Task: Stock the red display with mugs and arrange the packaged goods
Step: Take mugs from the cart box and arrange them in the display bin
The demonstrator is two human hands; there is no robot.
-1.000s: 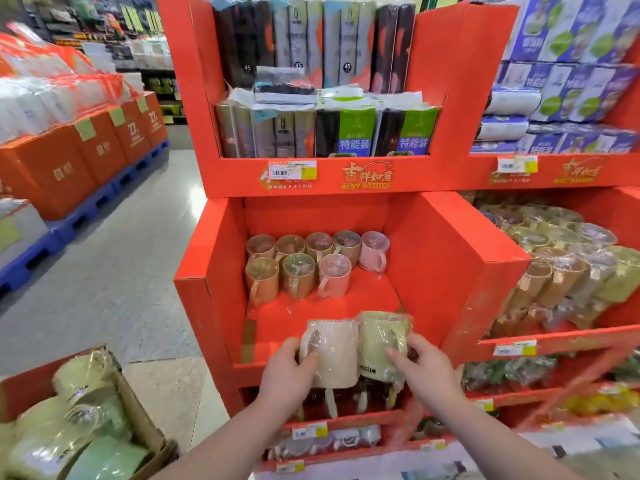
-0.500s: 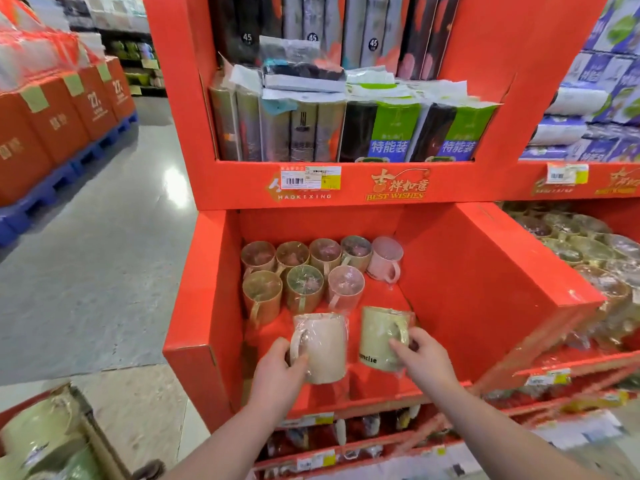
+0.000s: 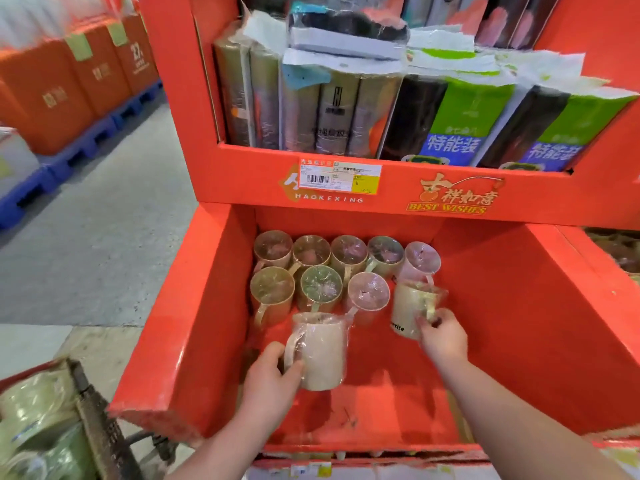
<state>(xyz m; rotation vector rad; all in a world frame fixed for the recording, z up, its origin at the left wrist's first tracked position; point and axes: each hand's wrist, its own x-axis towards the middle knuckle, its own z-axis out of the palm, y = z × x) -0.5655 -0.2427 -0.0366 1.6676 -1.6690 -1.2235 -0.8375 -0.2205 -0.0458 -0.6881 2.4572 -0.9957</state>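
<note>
Cream mug (image 3: 322,351), gripped in my left hand (image 3: 266,382), has come deeper into the red display (image 3: 194,323), six o'clock of the stocked rows (image 3: 321,287); my right hand (image 3: 441,337) pinches the green mug (image 3: 408,308) at four o'clock, nearly placed.

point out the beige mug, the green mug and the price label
beige mug (image 3: 322,355), head view, its side
green mug (image 3: 406,306), head view, its side above lettering
price label (image 3: 337,176), head view, its white part

Eight wrapped mugs (image 3: 321,287) stand in two rows at the red display's (image 3: 194,341) 12 o'clock; a beige mug (image 3: 323,358) and a lettered mug (image 3: 403,306) are held nearer; packaged goods (image 3: 460,116) stand above.
</note>
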